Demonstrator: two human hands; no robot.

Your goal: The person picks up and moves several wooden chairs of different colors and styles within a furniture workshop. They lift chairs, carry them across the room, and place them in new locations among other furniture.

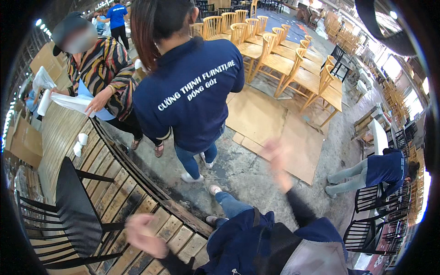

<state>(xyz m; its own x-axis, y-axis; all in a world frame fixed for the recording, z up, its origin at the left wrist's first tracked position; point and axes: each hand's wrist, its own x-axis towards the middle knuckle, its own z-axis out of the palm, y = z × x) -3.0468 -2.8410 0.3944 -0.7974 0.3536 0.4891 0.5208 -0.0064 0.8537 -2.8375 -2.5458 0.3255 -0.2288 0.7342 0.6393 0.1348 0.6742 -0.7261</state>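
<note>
My left hand [146, 236] is raised above the slatted wooden platform [183, 240], close to the leg of a black chair [78, 211] but seemingly apart from it. Its fingers are loosely curved and spread, with nothing visible in them. The black chair lies tipped on the platform, its spindled back toward the left edge. Out to the right, my right hand [277, 167] hangs over the concrete floor, beside flat cardboard sheets [298, 146]. Motion blurs it, but the fingers look stretched out and no object shows in them.
Directly ahead stands a person in a navy shirt [192, 87]. Left of them, another in a striped top [101, 68] holds white wrapping sheet [73, 101]. Rows of light wooden chairs [279, 62] fill the far side. At right, a person [382, 169] bends over black chairs [366, 233].
</note>
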